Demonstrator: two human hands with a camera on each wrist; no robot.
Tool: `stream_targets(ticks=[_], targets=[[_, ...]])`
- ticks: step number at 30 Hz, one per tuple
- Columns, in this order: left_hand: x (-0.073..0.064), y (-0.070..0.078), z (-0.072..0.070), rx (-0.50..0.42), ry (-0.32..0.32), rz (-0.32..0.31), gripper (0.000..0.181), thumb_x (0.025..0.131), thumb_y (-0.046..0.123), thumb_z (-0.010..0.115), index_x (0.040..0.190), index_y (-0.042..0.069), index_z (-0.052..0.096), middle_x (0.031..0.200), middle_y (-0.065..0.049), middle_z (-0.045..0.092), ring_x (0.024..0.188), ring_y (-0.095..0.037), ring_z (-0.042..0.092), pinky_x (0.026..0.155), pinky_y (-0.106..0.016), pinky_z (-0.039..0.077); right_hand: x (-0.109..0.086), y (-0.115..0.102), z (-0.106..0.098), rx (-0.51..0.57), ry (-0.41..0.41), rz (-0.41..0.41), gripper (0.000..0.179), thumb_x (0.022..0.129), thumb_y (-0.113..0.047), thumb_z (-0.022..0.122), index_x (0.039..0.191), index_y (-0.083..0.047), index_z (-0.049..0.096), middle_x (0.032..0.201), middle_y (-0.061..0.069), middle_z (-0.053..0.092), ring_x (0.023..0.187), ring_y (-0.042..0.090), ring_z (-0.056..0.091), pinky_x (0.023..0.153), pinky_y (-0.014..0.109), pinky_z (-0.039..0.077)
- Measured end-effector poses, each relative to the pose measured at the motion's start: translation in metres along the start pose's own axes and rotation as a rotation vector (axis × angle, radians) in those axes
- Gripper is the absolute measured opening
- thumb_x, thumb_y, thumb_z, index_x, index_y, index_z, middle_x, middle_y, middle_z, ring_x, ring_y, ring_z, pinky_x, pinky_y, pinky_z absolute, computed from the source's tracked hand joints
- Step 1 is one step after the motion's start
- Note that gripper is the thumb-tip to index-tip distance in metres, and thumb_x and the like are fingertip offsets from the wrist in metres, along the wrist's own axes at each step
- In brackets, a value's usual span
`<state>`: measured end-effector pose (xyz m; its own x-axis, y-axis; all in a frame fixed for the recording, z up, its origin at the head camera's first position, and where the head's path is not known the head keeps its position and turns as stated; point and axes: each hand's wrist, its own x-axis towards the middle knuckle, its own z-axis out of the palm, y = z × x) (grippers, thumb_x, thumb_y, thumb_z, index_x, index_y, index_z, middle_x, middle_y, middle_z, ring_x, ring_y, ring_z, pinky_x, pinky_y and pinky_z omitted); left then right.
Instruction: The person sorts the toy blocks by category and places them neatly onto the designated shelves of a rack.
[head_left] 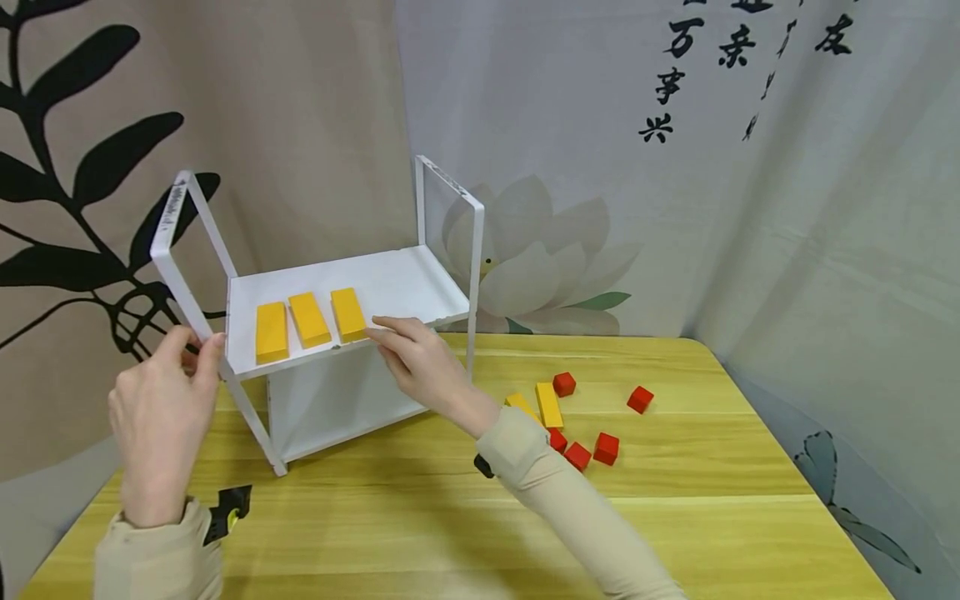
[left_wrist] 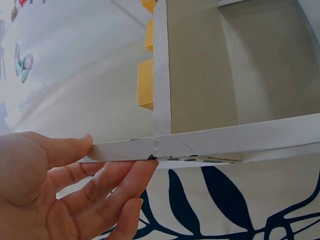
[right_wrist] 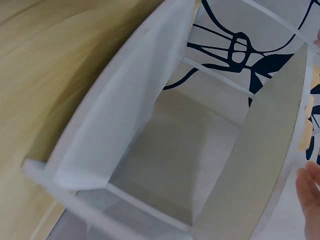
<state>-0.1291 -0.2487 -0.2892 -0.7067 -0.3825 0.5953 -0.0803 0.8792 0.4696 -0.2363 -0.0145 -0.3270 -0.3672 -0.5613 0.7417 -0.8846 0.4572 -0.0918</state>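
A white two-tier rack (head_left: 397,279) stands on the table. Three yellow blocks lie in a row on its upper shelf: a left one (head_left: 272,333), a middle one (head_left: 310,320) and a right one (head_left: 348,314). My left hand (head_left: 167,408) pinches the rack's left front post (left_wrist: 122,150) between thumb and fingers, beside the shelf's corner. At the shelf's front edge, my right hand (head_left: 427,367) reaches in with fingers extended, fingertips right by the lower end of the right block. In the right wrist view only its fingers (right_wrist: 310,192) show, at the right edge.
Right of the rack, two more yellow blocks (head_left: 549,406) lie on the wooden table (head_left: 675,533) among several red cubes (head_left: 606,448), partly hidden by the right sleeve. A printed curtain (head_left: 570,100) hangs behind the table.
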Motion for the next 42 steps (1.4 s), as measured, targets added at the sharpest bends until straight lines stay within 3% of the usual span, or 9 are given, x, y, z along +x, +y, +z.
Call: stream_targets(ticks=[5, 10, 21, 29, 35, 42], targets=[[0.0, 0.0, 0.0, 0.002, 0.0, -0.002, 0.034, 0.098, 0.03, 0.052, 0.095, -0.004, 0.059, 0.071, -0.026, 0.06, 0.045, -0.028, 0.04, 0.043, -0.03, 0.024, -0.027, 0.012, -0.012, 0.04, 0.066, -0.044, 0.024, 0.09, -0.001, 0.061, 0.113, -0.003, 0.067, 0.117, 0.014, 0.065, 0.108, 0.023, 0.062, 0.091, 0.02, 0.05], [0.0, 0.001, 0.0, 0.002, -0.001, -0.005, 0.034, 0.098, 0.029, 0.052, 0.095, -0.004, 0.059, 0.07, -0.025, 0.059, 0.045, -0.028, 0.04, 0.043, -0.029, 0.024, -0.059, 0.03, -0.024, 0.075, 0.036, 0.01, 0.025, 0.087, 0.0, 0.063, 0.112, -0.001, 0.067, 0.114, 0.014, 0.067, 0.105, 0.024, 0.063, 0.088, 0.026, 0.052], [0.0, 0.002, 0.0, -0.001, 0.002, -0.005, 0.034, 0.098, 0.029, 0.052, 0.096, -0.004, 0.059, 0.071, -0.026, 0.059, 0.046, -0.029, 0.042, 0.044, -0.03, 0.024, -0.14, 0.079, -0.051, 0.061, -0.119, 0.247, 0.027, 0.085, -0.005, 0.068, 0.112, -0.004, 0.068, 0.113, 0.012, 0.068, 0.106, 0.025, 0.065, 0.087, 0.036, 0.054], [0.0, 0.001, 0.0, 0.001, -0.003, -0.005, 0.035, 0.098, 0.03, 0.052, 0.097, -0.004, 0.059, 0.073, -0.027, 0.06, 0.045, -0.029, 0.042, 0.044, -0.029, 0.024, -0.194, 0.118, -0.058, 0.16, -0.283, 0.524, 0.029, 0.091, -0.01, 0.063, 0.118, -0.004, 0.065, 0.119, 0.014, 0.066, 0.107, 0.029, 0.064, 0.087, 0.044, 0.053], [0.0, 0.001, 0.0, 0.005, -0.003, 0.001, 0.035, 0.098, 0.03, 0.051, 0.096, -0.004, 0.059, 0.073, -0.027, 0.06, 0.044, -0.028, 0.04, 0.044, -0.029, 0.024, -0.211, 0.136, -0.062, 0.243, -0.348, 0.677, 0.029, 0.092, -0.012, 0.062, 0.118, -0.001, 0.065, 0.119, 0.016, 0.065, 0.102, 0.028, 0.065, 0.084, 0.039, 0.054], [0.0, 0.001, -0.001, 0.006, -0.012, -0.007, 0.036, 0.098, 0.031, 0.051, 0.096, -0.004, 0.058, 0.073, -0.027, 0.06, 0.046, -0.029, 0.041, 0.044, -0.03, 0.025, -0.218, 0.142, -0.057, 0.236, -0.34, 0.757, 0.032, 0.087, -0.009, 0.067, 0.117, 0.001, 0.065, 0.116, 0.018, 0.066, 0.097, 0.03, 0.067, 0.081, 0.037, 0.055]])
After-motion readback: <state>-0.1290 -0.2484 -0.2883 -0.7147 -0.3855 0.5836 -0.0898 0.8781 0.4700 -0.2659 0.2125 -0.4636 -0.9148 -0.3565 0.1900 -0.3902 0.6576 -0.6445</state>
